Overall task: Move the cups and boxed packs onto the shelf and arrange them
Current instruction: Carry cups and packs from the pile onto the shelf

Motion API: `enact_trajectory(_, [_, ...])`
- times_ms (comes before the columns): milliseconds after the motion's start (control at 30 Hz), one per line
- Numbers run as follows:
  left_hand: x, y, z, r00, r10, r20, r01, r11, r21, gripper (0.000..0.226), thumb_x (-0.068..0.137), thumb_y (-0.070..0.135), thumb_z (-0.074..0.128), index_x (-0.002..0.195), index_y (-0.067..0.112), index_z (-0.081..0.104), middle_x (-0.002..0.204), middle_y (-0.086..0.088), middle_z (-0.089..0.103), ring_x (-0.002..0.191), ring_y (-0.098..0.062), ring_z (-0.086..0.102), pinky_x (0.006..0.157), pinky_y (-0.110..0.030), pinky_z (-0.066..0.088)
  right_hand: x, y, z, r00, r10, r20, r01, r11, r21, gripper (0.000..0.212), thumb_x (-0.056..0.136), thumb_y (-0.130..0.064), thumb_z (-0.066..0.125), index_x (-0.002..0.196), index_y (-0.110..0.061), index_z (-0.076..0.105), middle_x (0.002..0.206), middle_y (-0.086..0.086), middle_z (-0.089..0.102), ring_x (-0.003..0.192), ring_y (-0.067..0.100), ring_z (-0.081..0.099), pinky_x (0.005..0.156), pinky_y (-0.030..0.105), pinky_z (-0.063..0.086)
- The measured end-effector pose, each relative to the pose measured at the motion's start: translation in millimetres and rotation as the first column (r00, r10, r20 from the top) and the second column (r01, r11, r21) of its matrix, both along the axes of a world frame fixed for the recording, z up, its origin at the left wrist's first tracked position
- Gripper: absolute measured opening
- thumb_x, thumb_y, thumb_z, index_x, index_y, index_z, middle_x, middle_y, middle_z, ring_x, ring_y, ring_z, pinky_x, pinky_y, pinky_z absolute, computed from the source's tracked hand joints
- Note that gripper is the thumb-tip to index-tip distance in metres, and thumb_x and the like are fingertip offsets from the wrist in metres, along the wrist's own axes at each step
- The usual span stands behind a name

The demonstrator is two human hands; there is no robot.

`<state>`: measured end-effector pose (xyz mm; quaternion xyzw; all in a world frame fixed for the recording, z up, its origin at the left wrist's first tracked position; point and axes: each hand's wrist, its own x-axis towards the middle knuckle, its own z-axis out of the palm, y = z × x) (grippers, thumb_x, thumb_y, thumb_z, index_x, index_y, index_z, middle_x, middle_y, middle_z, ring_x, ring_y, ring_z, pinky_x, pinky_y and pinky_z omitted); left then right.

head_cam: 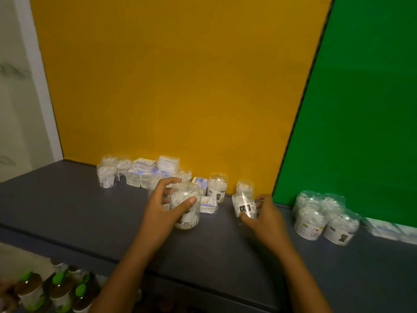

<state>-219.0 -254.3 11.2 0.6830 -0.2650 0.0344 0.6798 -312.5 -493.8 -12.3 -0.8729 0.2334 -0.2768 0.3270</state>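
A: Where does your left hand (164,204) sit?

B: Your left grip curls round a clear cup (186,205) of white picks, thumb across its front and fingers over its top. The cup stands on the dark shelf (67,211).

A: And your right hand (261,213)?

B: Your right grip pinches a smaller cup (244,206), tilted, at its side.

A: What lies near the grips?

B: Just past your left grip a small boxed pack (208,204) lies flat, with another cup (217,187) behind it. Between your grips the shelf shows bare. Far left of your left grip, cups and boxed packs crowd against the yellow wall (169,75). Right of your right grip, four cups (325,215) stand bunched before the green wall (361,98). Below the shelf edge, green-capped bottles (61,290) stand.
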Motion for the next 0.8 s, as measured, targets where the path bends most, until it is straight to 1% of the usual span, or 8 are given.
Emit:
enact_trajectory(100, [-23,-17,4,1.0,-0.02,0.013,0.02,1.0,-0.001,0.048,0.073,0.03,0.078,0.115,0.033,0.055,0.116,0.008,0.061,0.104,-0.01,0.059,0.079,-0.029,0.056,-34,-9,5,0.993,-0.009,0.122,0.005,0.999,0.032,0.065,0.075,-0.021,0.081,0.127,-0.014,0.042,0.1,-0.004,0.06,0.088,0.014,0.062,0.074,0.027,0.047])
enact_trajectory(233, [-64,-44,7,0.998,-0.055,0.037,0.055,0.998,0.013,0.055,0.068,0.039,0.08,0.117,0.034,0.054,0.119,0.008,0.06,0.105,-0.01,0.059,0.083,-0.033,0.056,-87,-26,7,0.976,-0.074,0.206,0.071,0.997,0.021,0.067,0.075,-0.017,0.081,0.13,-0.015,0.042,0.114,0.002,0.055,0.096,0.013,0.058,0.08,0.025,0.047])
enact_trajectory(333, [-100,-65,8,0.993,-0.116,0.022,0.115,0.993,0.014,0.052,0.07,0.033,0.077,0.116,0.032,0.055,0.118,0.008,0.06,0.102,-0.007,0.061,0.077,-0.027,0.057,-131,-37,7,0.966,-0.122,0.229,0.126,0.992,-0.002,0.066,0.076,-0.015,0.08,0.131,-0.014,0.044,0.118,0.004,0.048,0.101,0.015,0.053,0.084,0.025,0.046])
enact_trajectory(433, [-136,-85,9,0.986,-0.162,0.026,0.161,0.986,0.03,0.047,0.074,0.024,0.077,0.115,0.03,0.055,0.115,0.012,0.06,0.096,0.006,0.059,0.071,-0.014,0.053,-176,-47,8,0.955,-0.152,0.256,0.149,0.988,0.031,0.06,0.079,-0.015,0.078,0.13,-0.018,0.047,0.117,-0.001,0.042,0.095,0.005,0.052,0.083,0.016,0.045])
enact_trajectory(467, [-147,-91,9,0.985,-0.17,0.027,0.169,0.985,0.036,0.047,0.075,0.024,0.077,0.115,0.03,0.055,0.115,0.014,0.06,0.095,0.01,0.057,0.071,-0.012,0.052,-190,-52,7,0.95,-0.167,0.265,0.163,0.986,0.035,0.059,0.079,-0.016,0.077,0.13,-0.018,0.048,0.117,-0.002,0.041,0.094,0.004,0.052,0.082,0.016,0.044])
enact_trajectory(567, [-180,-109,8,0.981,-0.194,0.014,0.193,0.98,0.041,0.048,0.074,0.023,0.078,0.117,0.028,0.055,0.115,0.014,0.059,0.093,0.011,0.057,0.07,-0.01,0.051,-229,-67,6,0.932,-0.208,0.299,0.203,0.978,0.046,0.059,0.078,-0.016,0.078,0.129,-0.018,0.049,0.117,-0.001,0.041,0.092,-0.001,0.053,0.083,0.019,0.045])
enact_trajectory(667, [-212,-125,8,0.98,-0.2,0.007,0.199,0.979,0.03,0.046,0.075,0.019,0.077,0.116,0.025,0.056,0.11,0.018,0.059,0.089,0.016,0.057,0.067,-0.007,0.048,-261,-82,4,0.915,-0.243,0.321,0.239,0.969,0.053,0.059,0.076,-0.015,0.08,0.125,-0.02,0.047,0.116,-0.003,0.04,0.092,-0.007,0.051,0.081,0.015,0.044])
enact_trajectory(800, [-245,-148,4,0.978,-0.21,0.006,0.21,0.977,0.029,0.045,0.075,0.018,0.078,0.115,0.024,0.057,0.108,0.015,0.061,0.089,0.014,0.058,0.067,-0.007,0.048,-297,-102,-1,0.905,-0.267,0.333,0.262,0.963,0.06,0.06,0.076,-0.016,0.081,0.125,-0.02,0.046,0.115,-0.003,0.043,0.095,-0.005,0.052,0.077,0.011,0.044])
